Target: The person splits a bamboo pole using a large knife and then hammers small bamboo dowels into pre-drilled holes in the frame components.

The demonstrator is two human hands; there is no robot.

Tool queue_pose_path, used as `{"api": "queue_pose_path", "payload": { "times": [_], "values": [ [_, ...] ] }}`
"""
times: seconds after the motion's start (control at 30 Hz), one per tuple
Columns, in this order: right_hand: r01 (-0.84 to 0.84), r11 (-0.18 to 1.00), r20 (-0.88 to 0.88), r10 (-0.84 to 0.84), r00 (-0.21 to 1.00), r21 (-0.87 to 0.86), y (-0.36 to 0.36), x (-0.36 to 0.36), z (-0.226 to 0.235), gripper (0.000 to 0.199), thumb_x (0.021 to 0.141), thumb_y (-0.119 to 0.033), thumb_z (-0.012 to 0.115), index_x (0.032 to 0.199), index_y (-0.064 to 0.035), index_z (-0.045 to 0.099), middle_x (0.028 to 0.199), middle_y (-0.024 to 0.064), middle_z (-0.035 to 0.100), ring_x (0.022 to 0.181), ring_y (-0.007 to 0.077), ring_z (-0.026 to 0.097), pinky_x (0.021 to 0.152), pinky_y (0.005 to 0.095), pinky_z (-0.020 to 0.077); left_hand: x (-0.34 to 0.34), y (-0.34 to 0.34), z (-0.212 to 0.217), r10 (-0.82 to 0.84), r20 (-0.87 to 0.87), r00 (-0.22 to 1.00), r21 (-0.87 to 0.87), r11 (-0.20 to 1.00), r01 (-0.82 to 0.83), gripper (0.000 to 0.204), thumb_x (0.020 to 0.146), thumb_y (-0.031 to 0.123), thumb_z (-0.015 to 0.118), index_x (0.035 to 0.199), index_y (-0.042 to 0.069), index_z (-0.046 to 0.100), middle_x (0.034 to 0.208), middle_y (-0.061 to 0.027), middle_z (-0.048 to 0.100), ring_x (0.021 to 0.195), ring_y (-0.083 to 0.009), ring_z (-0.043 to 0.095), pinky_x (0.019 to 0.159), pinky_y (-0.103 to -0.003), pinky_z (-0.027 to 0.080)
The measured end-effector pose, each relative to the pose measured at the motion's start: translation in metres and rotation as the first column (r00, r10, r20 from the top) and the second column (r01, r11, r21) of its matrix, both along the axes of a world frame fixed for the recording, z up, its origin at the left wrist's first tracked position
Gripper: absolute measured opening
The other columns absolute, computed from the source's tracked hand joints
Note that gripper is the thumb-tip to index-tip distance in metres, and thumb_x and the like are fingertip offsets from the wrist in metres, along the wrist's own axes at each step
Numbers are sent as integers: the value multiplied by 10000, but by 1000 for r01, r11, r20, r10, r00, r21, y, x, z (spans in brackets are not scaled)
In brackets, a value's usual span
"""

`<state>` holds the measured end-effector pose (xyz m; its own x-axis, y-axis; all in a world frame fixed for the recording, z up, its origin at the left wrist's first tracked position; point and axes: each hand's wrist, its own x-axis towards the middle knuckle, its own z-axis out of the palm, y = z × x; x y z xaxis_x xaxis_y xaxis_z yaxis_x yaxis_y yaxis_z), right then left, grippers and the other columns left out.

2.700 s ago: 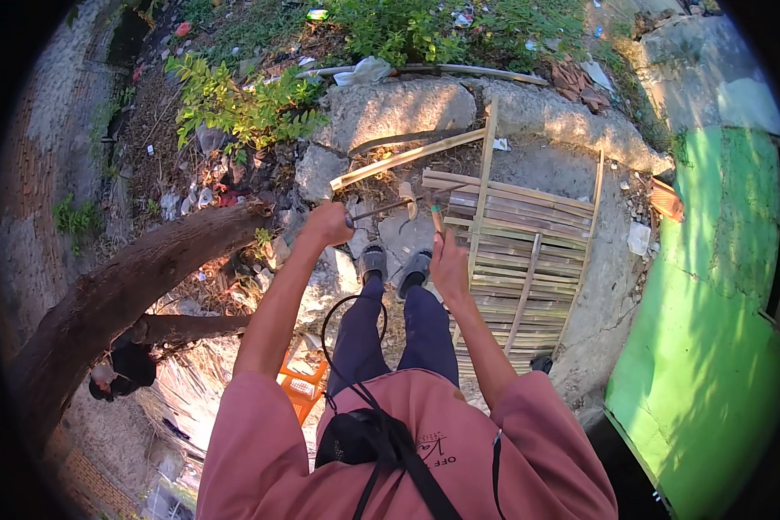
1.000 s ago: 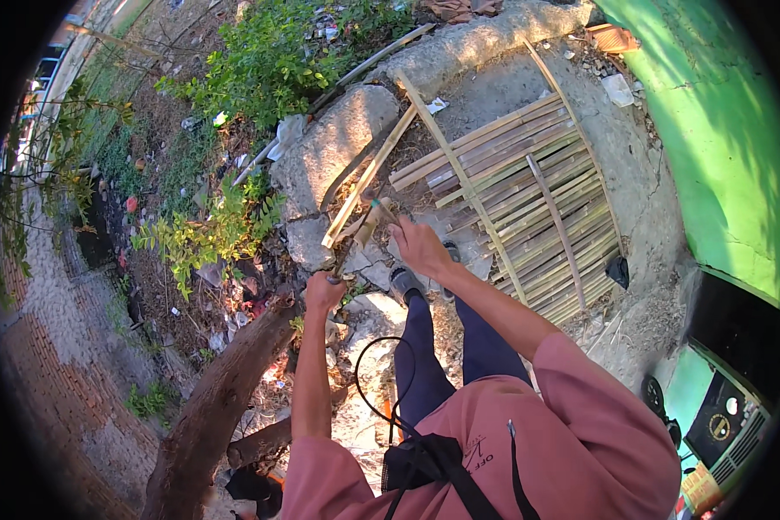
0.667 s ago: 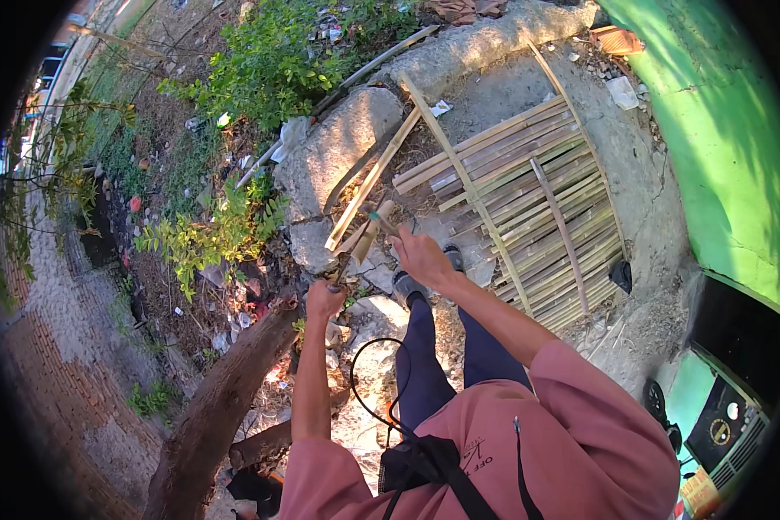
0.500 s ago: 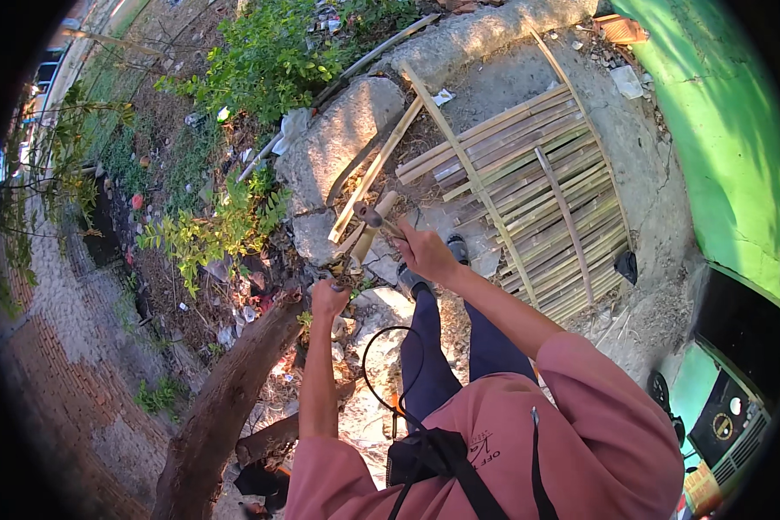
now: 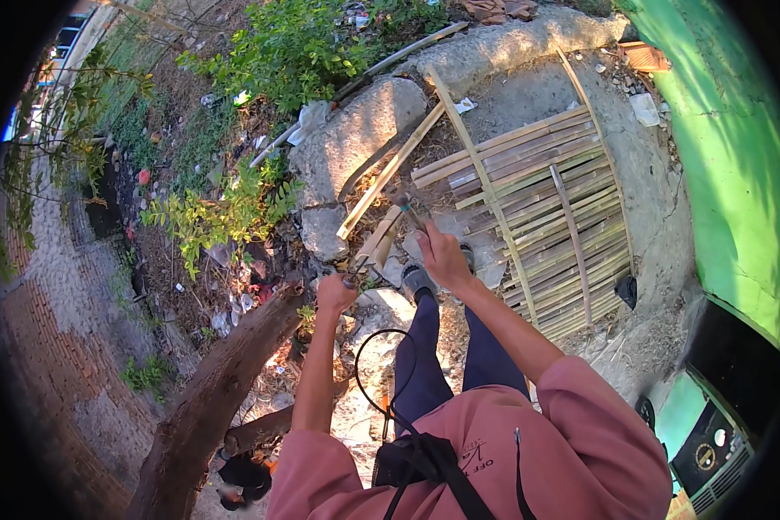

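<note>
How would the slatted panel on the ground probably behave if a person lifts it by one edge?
The slatted panel would likely bend or twist somewhat, because its slats look thin for such a wide span. It is probably light for its size, since gaps show between some of them. It seems unlikely to roll, as it appears to lie flat.

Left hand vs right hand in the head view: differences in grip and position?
Tool: the left hand grips a slim dark tool; the right hand grips a hammer-like tool with a teal band.
Height: the left hand sits lower in the picture; the right hand higher.
Surroundings: the left hand appears beside the trunk; the right hand nearer the slatted panel.
Shared: both are bare and closed.
</note>
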<state>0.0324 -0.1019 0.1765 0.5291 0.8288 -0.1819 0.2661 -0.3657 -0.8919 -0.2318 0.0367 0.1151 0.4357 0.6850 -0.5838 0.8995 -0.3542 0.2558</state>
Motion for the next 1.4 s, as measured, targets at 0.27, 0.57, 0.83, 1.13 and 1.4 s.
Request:
{"api": "queue_pose_path", "payload": {
  "times": [0.27,0.57,0.83,1.13,1.4],
  "values": [
    [-106,990,99,115,988,-97,-19,-19,-41,210,1036,-214,514,995,-8,511,622,255,589,614,485,612,547,567,454,14,3,-1,60,39,997,-28,998,-59,430,700,231,735,1105,93,767,989,-220,737,926,-388,711,871,-459,572],
    [-130,977,137,154,979,-166,4,-16,-32,194,1022,-207,538,997,-16,517,621,277,591,619,502,610,551,579,459,18,4,-16,95,19,995,-53,994,-94,403,694,193,736,1081,88,767,919,-230,729,907,-401,704,850,-471,563],
    [-86,938,180,153,972,-335,-59,-7,-81,214,1033,-220,528,984,-13,518,641,278,603,636,498,624,562,592,458,29,6,-25,182,62,981,-69,982,-178,440,687,179,737,1111,64,758,951,-246,727,939,-392,705,871,-462,561],
    [-44,995,113,54,992,-93,-27,-15,-29,216,1049,-221,501,988,-13,504,638,267,589,639,482,624,544,550,458,38,1,-16,130,30,991,-90,988,-127,426,707,181,748,1120,79,758,1031,-247,724,988,-396,695,887,-467,557],
    [-109,993,123,114,986,-50,-7,-9,-23,200,1034,-211,527,990,-16,505,638,259,603,632,478,633,547,555,476,23,-7,-22,171,38,985,-98,981,-166,397,711,201,767,1088,78,760,1017,-235,727,975,-403,691,874,-474,556]
  ]
}}
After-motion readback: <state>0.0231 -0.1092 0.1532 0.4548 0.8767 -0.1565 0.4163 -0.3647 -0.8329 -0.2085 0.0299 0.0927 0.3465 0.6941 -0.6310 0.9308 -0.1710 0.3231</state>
